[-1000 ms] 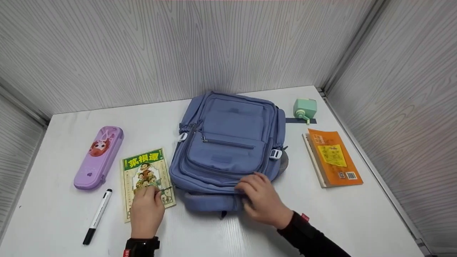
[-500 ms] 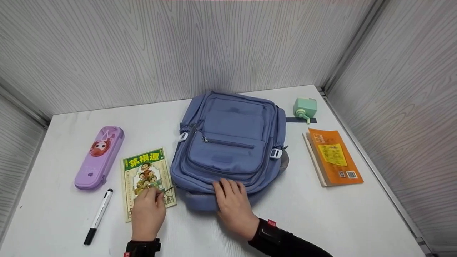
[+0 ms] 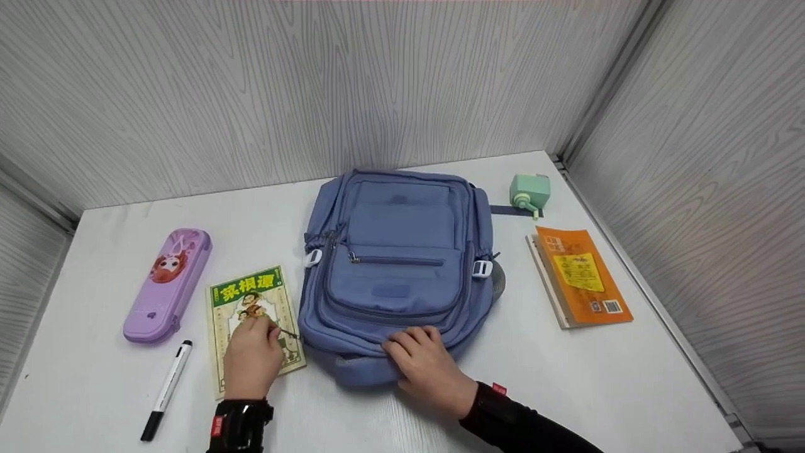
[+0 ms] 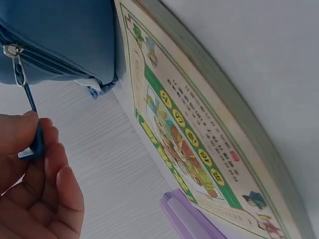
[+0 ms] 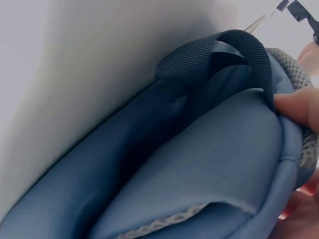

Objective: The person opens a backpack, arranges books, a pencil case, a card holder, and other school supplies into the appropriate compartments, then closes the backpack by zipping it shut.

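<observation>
Beside backpack [image 3: 396, 277], left grip [image 3: 253, 357] closed, pinching zipper pull [image 4: 31, 98].

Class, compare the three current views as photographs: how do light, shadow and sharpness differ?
Head view: light is fairly even, the title on the green book reads clearly, and a soft shadow falls below the right hand; left wrist view: greyer, the book's long edge looks bowed, perhaps by the lens; right wrist view: hazy upper left, crisper ribbing on the strap.

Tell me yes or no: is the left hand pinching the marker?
No: the left hand pinches a zipper pull on the backpack, while the marker lies apart on the table.
</observation>
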Available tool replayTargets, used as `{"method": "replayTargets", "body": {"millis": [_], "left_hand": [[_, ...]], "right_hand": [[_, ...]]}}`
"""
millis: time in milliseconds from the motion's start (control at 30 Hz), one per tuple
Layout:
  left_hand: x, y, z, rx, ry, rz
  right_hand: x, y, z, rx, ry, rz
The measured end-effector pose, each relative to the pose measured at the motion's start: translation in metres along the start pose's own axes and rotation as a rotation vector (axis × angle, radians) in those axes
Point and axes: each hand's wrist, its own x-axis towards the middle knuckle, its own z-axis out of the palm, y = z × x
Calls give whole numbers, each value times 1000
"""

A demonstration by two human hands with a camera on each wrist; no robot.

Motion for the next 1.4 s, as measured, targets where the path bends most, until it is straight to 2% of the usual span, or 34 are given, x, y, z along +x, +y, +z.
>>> {"method": "replayTargets", "body": {"millis": [233, 333, 567, 767, 867, 967, 1100, 1267, 1400], "left_hand": [[44, -11, 11, 13, -140, -35], [63, -14, 17, 25, -167, -35], [94, -14, 31, 80, -119, -28], [109, -3, 35, 121, -86, -124], [112, 4, 37, 121, -61, -146], [111, 5, 37, 123, -60, -120], [104, -1, 29, 123, -122, -76], [87, -14, 10, 100, -234, -63], [66, -20, -9, 95, -267, -88]], "right_hand": [[-13, 17, -10, 85, -40, -72], [-16, 20, -11, 117, -44, -95], [-22, 25, -16, 197, -80, -111], [-25, 27, -19, 252, -108, -103], [-26, 28, -19, 239, -113, -96], [-25, 28, -20, 219, -125, -96], [-21, 32, -26, 247, -165, -96], [-18, 47, -38, 321, -223, -39], [-16, 65, -47, 341, -243, 15]]}}
